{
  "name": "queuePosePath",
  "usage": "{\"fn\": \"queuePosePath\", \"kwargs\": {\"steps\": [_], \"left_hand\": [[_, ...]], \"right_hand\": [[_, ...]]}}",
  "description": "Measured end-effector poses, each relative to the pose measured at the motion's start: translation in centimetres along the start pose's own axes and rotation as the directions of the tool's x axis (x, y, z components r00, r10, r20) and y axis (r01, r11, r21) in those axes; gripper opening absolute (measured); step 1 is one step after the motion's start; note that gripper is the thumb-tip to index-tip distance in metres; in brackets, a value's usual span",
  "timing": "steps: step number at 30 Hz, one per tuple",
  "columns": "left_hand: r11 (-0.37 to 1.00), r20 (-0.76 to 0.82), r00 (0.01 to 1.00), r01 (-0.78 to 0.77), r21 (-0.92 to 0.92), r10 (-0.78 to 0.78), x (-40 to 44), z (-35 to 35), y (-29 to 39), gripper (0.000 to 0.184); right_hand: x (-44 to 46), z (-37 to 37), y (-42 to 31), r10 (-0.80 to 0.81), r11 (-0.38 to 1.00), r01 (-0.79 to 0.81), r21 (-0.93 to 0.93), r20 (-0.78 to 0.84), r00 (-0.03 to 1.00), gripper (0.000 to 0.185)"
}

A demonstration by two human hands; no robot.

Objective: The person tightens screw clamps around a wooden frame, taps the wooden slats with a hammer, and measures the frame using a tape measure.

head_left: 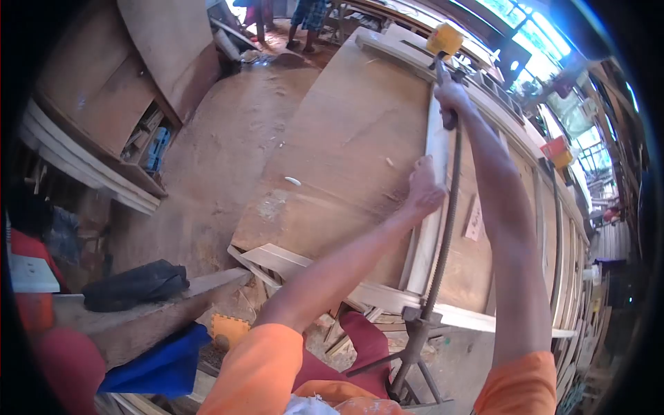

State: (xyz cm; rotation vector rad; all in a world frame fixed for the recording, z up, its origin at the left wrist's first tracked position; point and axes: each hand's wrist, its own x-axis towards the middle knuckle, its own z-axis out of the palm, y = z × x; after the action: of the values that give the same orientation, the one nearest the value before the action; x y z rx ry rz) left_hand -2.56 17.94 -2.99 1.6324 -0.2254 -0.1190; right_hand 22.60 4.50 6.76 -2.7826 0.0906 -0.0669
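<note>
A long bar clamp (451, 214) lies across a wooden frame (387, 296), its screw end and spread handle bars (409, 349) hanging over the near edge. My right hand (453, 100) is closed around the clamp near its far end, just below a yellow block (445, 39). Beside the bar runs a pale wooden slat (436, 142). My left hand (425, 187) has its fingers curled at this slat, lower down than the right; its fingertips are partly hidden. Under the slats is a broad plywood sheet (360, 131).
A second bar clamp (557, 228) with a red and yellow block (557, 151) crosses the frame at right. At lower left, a dark bundle (136, 283) rests on a timber beam (207, 285) above blue cloth (162, 363). Another person's legs (306, 21) stand at the back.
</note>
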Motion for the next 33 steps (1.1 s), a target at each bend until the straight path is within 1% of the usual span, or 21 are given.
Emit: {"fn": "queuePosePath", "kwargs": {"steps": [1,2,4,6,8,10,12,14,15,17,19,20,22,23,24,26,27,29,30,32,33], "left_hand": [[0.999,0.025,0.999,0.026,-0.045,-0.025,0.2,-0.3,0.6,0.075],[0.999,0.026,1.0,-0.011,-0.036,0.012,1.0,-0.5,1.0,0.075],[0.997,0.021,0.998,0.058,-0.043,-0.057,0.3,-0.1,0.7,0.079],[0.998,0.045,0.998,0.053,-0.016,-0.052,0.2,-0.2,1.1,0.083],[0.996,0.017,0.999,0.045,-0.08,-0.044,0.6,0.2,0.2,0.085],[0.993,0.016,0.999,0.043,-0.113,-0.042,1.0,0.7,-1.1,0.086],[0.989,0.009,0.999,0.031,-0.143,-0.031,1.4,1.1,-1.4,0.087],[0.983,-0.013,1.0,0.024,-0.182,-0.027,1.3,1.2,-1.5,0.086],[0.985,-0.009,1.0,0.026,-0.171,-0.028,1.5,1.2,-1.6,0.086],[0.965,-0.001,1.0,0.0,-0.264,-0.001,1.6,1.6,-2.0,0.083],[0.97,-0.024,0.999,-0.043,-0.239,0.038,2.2,2.1,-2.9,0.081],[0.973,-0.035,0.998,-0.061,-0.225,0.054,2.1,2.1,-3.1,0.08],[0.976,-0.039,0.997,-0.068,-0.208,0.061,1.8,1.9,-3.0,0.078],[0.977,-0.035,0.998,-0.06,-0.207,0.054,1.7,1.7,-2.7,0.077],[0.978,-0.032,0.998,-0.059,-0.201,0.053,1.6,1.6,-2.4,0.077],[0.979,-0.048,0.997,-0.073,-0.189,0.065,1.9,1.9,-2.8,0.077],[0.98,-0.052,0.996,-0.077,-0.184,0.068,1.9,1.9,-2.9,0.076],[0.976,-0.019,0.998,-0.057,-0.21,0.054,1.9,1.7,-2.7,0.077],[0.975,-0.008,0.999,-0.051,-0.218,0.05,1.8,1.6,-2.5,0.077],[0.967,0.021,0.999,-0.029,-0.253,0.035,1.8,1.4,-2.1,0.075],[0.964,0.031,0.999,-0.021,-0.264,0.03,1.9,1.2,-1.8,0.074]], "right_hand": [[-0.8,-1.9,0.0,-0.018,0.991,0.012,0.136,0.041,0.999,0.068],[0.9,-3.8,-0.5,0.075,0.997,-0.074,-0.032,0.057,0.996,0.054],[-0.3,-4.5,2.5,0.003,0.981,0.011,0.196,-0.07,0.998,0.049],[-11.2,-7.5,-0.7,0.009,0.946,0.088,0.313,-0.296,0.955,0.048],[-18.7,-9.8,-0.3,0.091,0.924,0.04,0.38,-0.321,0.943,0.057],[-25.3,-11.1,3.1,0.056,0.914,0.074,0.399,-0.304,0.951,0.064],[-32.7,-10.6,4.5,0.161,0.865,-0.022,0.501,-0.235,0.959,0.063],[-38.3,-10.1,5.7,0.232,0.838,-0.16,0.522,-0.076,0.97,0.058],[-40.2,-9.1,6.8,0.285,0.8,-0.211,0.561,-0.047,0.957,0.056],[-42.9,-6.7,8.7,0.342,0.748,-0.267,0.607,-0.009,0.94,0.054],[-44.2,-4.5,10.0,0.45,0.687,-0.329,0.648,-0.024,0.893,0.054],[-44.4,-3.5,11.0,0.456,0.677,-0.335,0.656,-0.016,0.89,0.054],[-44.5,-2.2,11.8,0.439,0.731,-0.291,0.617,-0.099,0.893,0.055],[-44.6,-3.0,10.7,0.479,0.702,-0.36,0.614,-0.033,0.877,0.055],[-44.3,-2.5,11.4,0.481,0.698,-0.361,0.619,-0.031,0.876,0.055],[-43.6,-1.3,13.9,0.366,0.85,-0.251,0.462,-0.178,0.913,0.058],[-43.3,-0.8,15.0,0.371,0.847,-0.255,0.466,-0.175,0.912,0.058],[-42.9,-0.5,15.5,0.314,0.942,-0.258,0.216,-0.288,0.905,0.062],[-43.4,-0.5,15.6,0.314,0.942,-0.258,0.217,-0.29,0.904,0.062],[-45.4,-1.8,12.7,0.113,0.964,-0.195,-0.179,-0.389,0.914,0.063],[-47.1,-3.0,10.3,0.044,0.976,-0.131,-0.174,-0.43,0.902,0.06]]}}
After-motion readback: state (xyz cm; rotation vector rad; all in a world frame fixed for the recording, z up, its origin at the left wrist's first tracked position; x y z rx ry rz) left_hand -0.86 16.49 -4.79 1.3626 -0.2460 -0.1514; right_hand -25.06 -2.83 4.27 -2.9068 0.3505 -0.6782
